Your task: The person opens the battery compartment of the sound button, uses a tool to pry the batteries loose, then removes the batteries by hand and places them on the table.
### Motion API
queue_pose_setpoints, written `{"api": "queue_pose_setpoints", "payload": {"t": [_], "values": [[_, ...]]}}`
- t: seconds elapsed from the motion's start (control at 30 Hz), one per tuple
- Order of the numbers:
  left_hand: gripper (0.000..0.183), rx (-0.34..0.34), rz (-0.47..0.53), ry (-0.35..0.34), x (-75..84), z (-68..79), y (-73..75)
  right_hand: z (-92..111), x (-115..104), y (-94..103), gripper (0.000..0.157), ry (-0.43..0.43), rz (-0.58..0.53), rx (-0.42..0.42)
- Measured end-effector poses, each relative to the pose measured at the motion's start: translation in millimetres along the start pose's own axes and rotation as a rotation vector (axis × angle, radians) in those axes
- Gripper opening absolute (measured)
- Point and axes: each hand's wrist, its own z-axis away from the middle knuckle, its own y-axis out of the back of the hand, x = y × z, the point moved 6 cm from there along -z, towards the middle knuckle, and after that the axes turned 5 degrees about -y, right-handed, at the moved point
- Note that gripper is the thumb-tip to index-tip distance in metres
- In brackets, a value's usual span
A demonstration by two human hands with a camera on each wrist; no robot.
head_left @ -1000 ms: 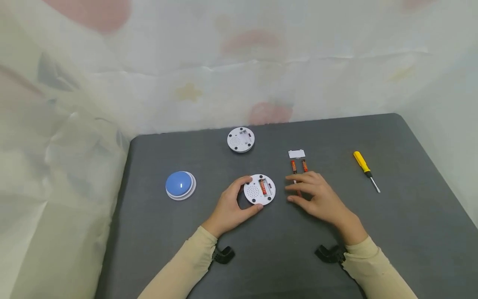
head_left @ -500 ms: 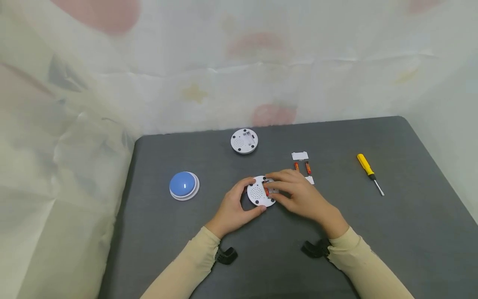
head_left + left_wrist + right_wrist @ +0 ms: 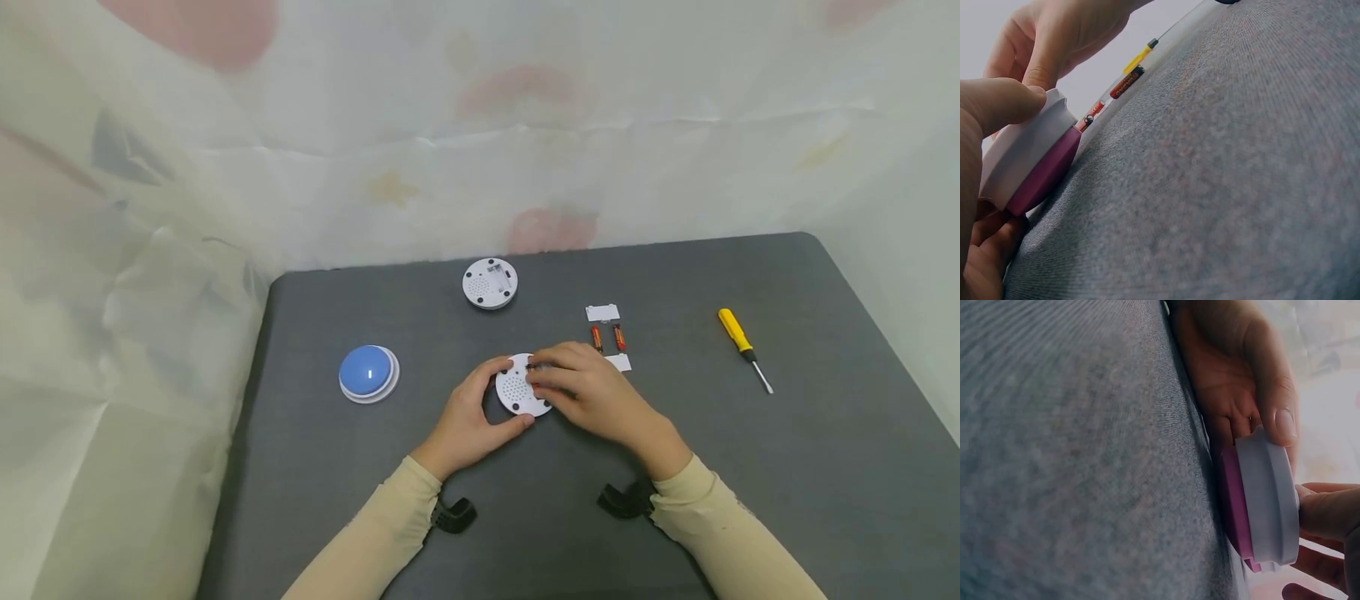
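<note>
A round push button (image 3: 513, 388) lies upside down on the grey table, white base up, its purple dome (image 3: 1047, 172) facing the tabletop in the left wrist view. My left hand (image 3: 467, 427) grips its rim, thumb near and fingers far. Over the battery compartment, my right hand (image 3: 603, 398) bends thumb and fingertips onto a red battery (image 3: 536, 389), mostly hidden beneath them. The right wrist view shows the right thumb (image 3: 1325, 512) against the white base (image 3: 1269, 500). Two loose batteries, one left (image 3: 597, 337) and one right (image 3: 618, 337), lie beyond the right hand.
Near the loose batteries lie two white covers, one behind (image 3: 602, 312) and one in front (image 3: 620, 363). A yellow screwdriver (image 3: 735, 330) is at right. Another upturned button (image 3: 480, 287) sits at the back, its compartment uncovered. A blue push button (image 3: 365, 370) stands at left.
My right hand has moved left from beside the loose batteries onto the button's compartment, its fingers now covering the battery there. The left hand keeps its grip. The view has shifted slightly.
</note>
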Motion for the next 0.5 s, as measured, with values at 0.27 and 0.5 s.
{"api": "queue_pose_setpoints", "payload": {"t": [0.27, 0.5], "values": [[0.082, 0.004, -0.004, -0.012, -0.6, -0.9, 0.5, -1.2, -2.6, 0.4, 0.025, -0.018, 0.020, 0.005], [0.082, -0.005, 0.004, -0.018, -0.2, -0.3, -0.4, 0.8, -4.0, -1.2, 0.025, -0.008, 0.036, 0.007]]}}
